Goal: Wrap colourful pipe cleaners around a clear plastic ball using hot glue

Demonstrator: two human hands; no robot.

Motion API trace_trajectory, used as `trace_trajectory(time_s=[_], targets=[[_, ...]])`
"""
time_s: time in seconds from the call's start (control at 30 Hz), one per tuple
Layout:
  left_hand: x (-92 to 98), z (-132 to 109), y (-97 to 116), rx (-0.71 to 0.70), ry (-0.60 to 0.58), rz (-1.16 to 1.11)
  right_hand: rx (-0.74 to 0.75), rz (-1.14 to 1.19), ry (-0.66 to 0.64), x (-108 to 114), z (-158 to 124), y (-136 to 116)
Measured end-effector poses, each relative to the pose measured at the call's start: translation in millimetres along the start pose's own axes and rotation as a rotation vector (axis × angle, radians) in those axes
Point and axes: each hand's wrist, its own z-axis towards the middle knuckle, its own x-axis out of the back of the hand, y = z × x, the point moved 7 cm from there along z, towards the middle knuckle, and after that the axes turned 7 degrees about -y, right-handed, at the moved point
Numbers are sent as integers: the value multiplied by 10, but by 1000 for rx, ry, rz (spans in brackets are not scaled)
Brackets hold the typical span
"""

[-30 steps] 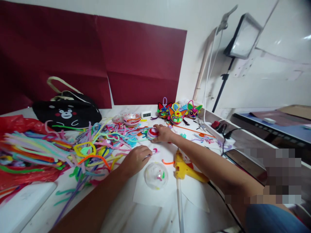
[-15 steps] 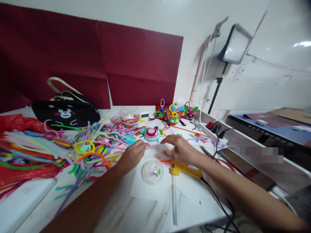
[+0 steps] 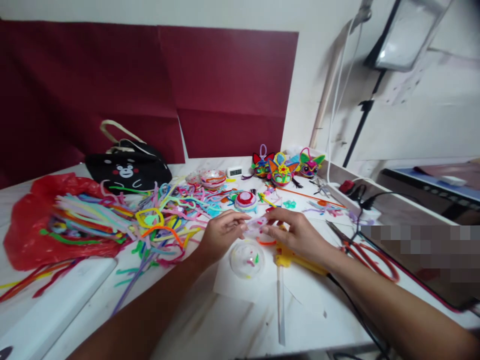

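Observation:
My left hand (image 3: 225, 231) and my right hand (image 3: 294, 230) face each other above the table, fingers closed on opposite edges of a small translucent pale-purple piece with red spots (image 3: 255, 227). Its exact kind cannot be made out. Just below it a clear plastic dome (image 3: 240, 262) with green and pink bits rests on a white sheet (image 3: 234, 294). Partly under my right hand lies a yellow hot glue gun (image 3: 305, 263), a clear glue stick (image 3: 281, 310) reaching from it toward the front edge. An orange pipe cleaner piece (image 3: 267, 243) lies beside the gun.
Colourful pipe cleaners (image 3: 93, 216) spill from a red plastic bag (image 3: 28, 235) at left. Several decorated animal-face ornaments (image 3: 282, 175) stand behind, near a red-and-white coiled disc (image 3: 245, 201) and a small digital clock (image 3: 235, 172). Orange-handled scissors (image 3: 375, 257) and a dark tablet-like device (image 3: 423, 280) lie right.
My hands have come closer together, and the translucent piece now shows more plainly between their fingers. The view has turned left, so the scene sits further right.

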Motion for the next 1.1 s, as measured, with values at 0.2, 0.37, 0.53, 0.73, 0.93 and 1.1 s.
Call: trace_trajectory(time_s=[0.2,0.37,0.53,0.73,0.93,1.1], targets=[[-101,-61,54,-29,-57,-82,39,45,38,-40,-23,-30],[-89,-49,64,-62,-24,52,52,45,66,-40,-42,-52],[-95,-52,90,-79,-11,106,65,57,43,-78,-54,-64],[-116,-66,188,-128,-43,200,98,47,46,-96,-58,-103],[112,-5,2,-52,69,342,98,-84,132,-6,-81,-53],[729,40,-304,133,302,565,172,-217,191,39,-124,-23]])
